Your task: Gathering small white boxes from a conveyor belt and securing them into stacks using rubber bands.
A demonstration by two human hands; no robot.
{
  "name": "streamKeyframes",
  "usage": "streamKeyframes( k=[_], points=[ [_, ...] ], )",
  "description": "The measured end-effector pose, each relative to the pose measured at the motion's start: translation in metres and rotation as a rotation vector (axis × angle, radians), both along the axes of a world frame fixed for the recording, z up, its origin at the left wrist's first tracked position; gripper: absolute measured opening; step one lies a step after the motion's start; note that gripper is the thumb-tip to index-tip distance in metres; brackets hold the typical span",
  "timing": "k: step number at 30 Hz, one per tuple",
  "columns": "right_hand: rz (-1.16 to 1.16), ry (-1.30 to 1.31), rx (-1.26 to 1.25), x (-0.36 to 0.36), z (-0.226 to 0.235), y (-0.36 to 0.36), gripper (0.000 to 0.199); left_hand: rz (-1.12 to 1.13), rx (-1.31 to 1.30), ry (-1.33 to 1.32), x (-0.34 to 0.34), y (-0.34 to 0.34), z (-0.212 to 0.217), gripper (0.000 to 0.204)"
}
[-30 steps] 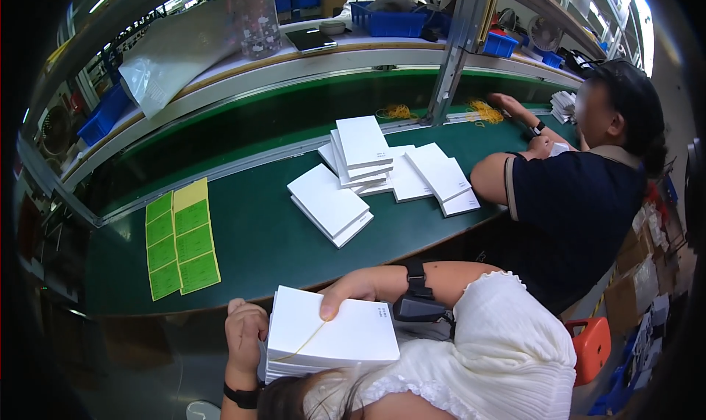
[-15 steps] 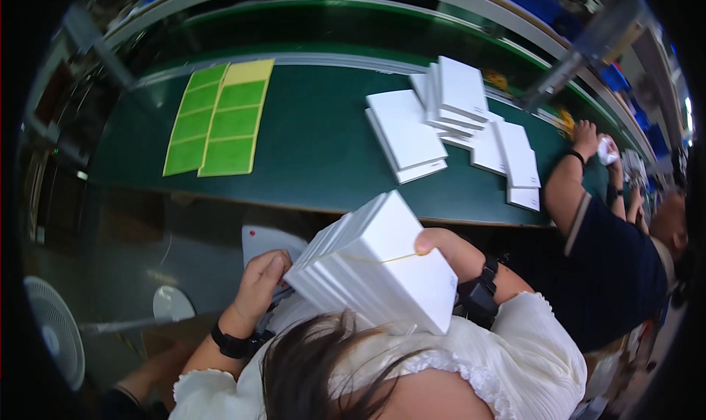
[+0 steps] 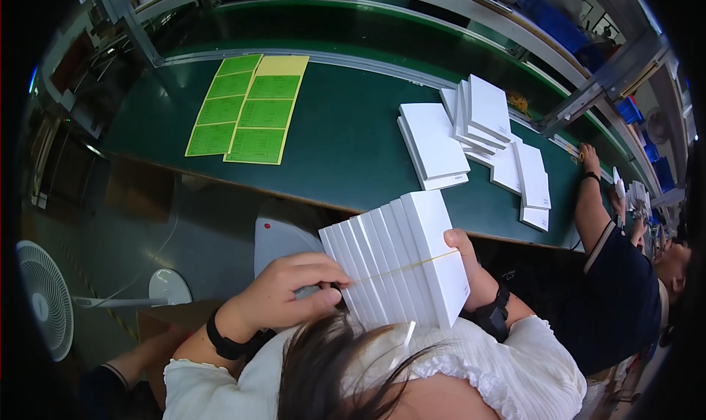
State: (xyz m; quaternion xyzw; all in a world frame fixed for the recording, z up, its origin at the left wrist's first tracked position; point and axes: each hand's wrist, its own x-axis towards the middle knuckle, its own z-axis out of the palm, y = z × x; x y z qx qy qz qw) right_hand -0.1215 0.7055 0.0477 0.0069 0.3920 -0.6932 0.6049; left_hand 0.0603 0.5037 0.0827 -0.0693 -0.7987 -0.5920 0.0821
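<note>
Both my hands hold a bundle of several flat white boxes [image 3: 401, 262], bound by a thin yellow rubber band, in front of my chest below the table edge. My left hand [image 3: 290, 295] grips the bundle's left end, fingers curled over it. My right hand [image 3: 465, 262] clasps the right end with the thumb on the band. The bundle is tilted, its narrow edges facing up.
The green work table [image 3: 346, 140] bears yellow-green label sheets [image 3: 250, 107] at left and stacks of white boxes [image 3: 471, 129] at right. A co-worker in dark clothing [image 3: 625, 295] reaches onto the table at far right. A white fan [image 3: 45, 299] stands on the floor at left.
My head has tipped down and left, so the table moved up in view. The white bundle turned from lying flat to edge-up and rose a little nearer the table edge.
</note>
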Motion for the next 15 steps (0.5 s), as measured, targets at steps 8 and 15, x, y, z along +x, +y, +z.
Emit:
streamKeyframes(
  k=[8, 15],
  points=[
    [0.036, 0.155, -0.138, -0.007, 0.034, -0.027, 0.067, 0.242, 0.261, -0.318, -0.003, -0.011, 0.011, 0.045],
    [0.136, 0.862, -0.317, -0.026, 0.067, -0.088, 0.101, 0.231, -0.044, 0.037, -0.056, -0.037, 0.037, 0.121]
  ],
)
